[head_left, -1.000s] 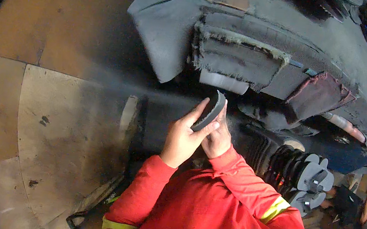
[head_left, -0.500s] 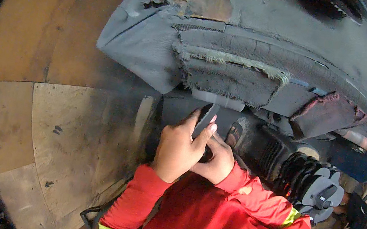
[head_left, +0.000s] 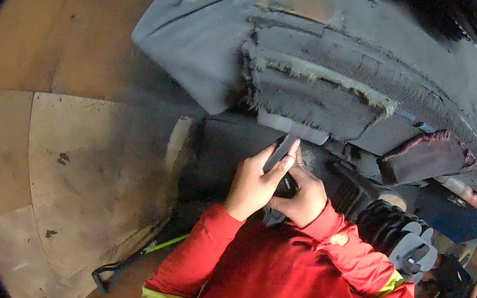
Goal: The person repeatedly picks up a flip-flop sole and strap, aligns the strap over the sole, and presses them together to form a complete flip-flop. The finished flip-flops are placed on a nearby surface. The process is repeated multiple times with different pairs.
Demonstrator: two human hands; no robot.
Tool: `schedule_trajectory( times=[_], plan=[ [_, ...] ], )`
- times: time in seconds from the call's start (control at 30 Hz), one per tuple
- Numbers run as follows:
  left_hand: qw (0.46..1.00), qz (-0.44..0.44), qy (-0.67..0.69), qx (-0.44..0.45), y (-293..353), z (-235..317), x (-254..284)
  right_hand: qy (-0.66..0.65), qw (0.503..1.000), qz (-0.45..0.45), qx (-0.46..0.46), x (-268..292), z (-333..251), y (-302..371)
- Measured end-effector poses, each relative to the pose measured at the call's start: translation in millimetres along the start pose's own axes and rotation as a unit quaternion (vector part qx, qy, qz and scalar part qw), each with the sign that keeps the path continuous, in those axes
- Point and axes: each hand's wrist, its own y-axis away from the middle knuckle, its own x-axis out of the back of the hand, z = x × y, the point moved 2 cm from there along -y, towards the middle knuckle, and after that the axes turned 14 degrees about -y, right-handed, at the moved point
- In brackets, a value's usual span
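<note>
A dark grey flip-flop [head_left: 277, 154], seen almost edge-on, is gripped between both hands at the middle of the view. My left hand [head_left: 253, 187] wraps round its left side, with the thumb along the upper edge. From the right, my right hand [head_left: 308, 199] holds its lower part, where a black strap shows between the hands. The far tip points at a whitish rounded part [head_left: 292, 127] below a frayed cloth flap [head_left: 314, 102]. Whether the tip touches that part I cannot tell. Fingers on the far side are hidden.
A large dusty grey machine housing [head_left: 186, 47] spans the far side, with a second reddish-edged cloth flap [head_left: 430, 159] at right. Stacked grey and black flip-flops [head_left: 412, 254] stand by my right arm. Stained wooden panels [head_left: 98, 170] fill the left.
Both hands have moved slightly right and away from me with the flip-flop, its tip now closer to the whitish part. The whole view has shifted a little. The grip looks the same.
</note>
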Motion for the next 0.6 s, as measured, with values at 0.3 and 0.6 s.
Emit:
schedule_trajectory(
  times=[0.3, 0.6],
  plan=[
    [0.987, 0.019, 0.154, -0.038, 31.1, 0.4, 7.9, 0.192, 0.963, 0.070, 0.173, -11.4, -3.9, 15.8],
    [0.990, 0.067, -0.098, -0.082, 15.9, 28.0, 27.1, 0.069, 0.990, 0.066, 0.101, -33.3, -2.3, 11.6]
  ],
)
